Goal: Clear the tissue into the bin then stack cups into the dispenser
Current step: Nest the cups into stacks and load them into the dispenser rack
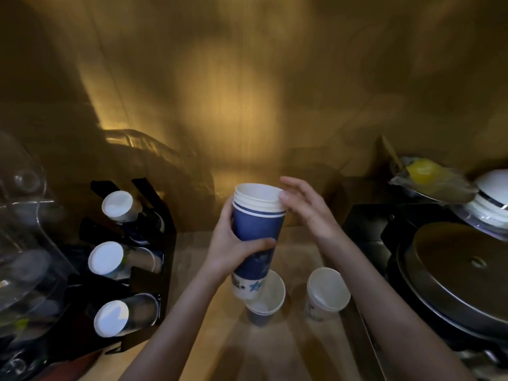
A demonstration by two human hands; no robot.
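Observation:
A nested stack of blue and white paper cups [257,232] is held upright above the counter, my left hand [233,243] wrapped around its middle. My right hand [305,204] is at the stack's rim, fingers spread and touching the top edge. Below the stack a blue cup [266,301] stands on the counter, and a white cup [327,292] stands to its right. At the left the black cup dispenser [154,215] holds three rows of cups lying on their sides, with white bottoms [105,259] facing me. No tissue or bin is visible.
A clear domed cover [24,229] sits at the far left. At the right are a large round metal lid [461,273], stacked white plates [492,199] and a dish with something yellow [423,171]. A golden wall stands behind the wooden counter [220,347].

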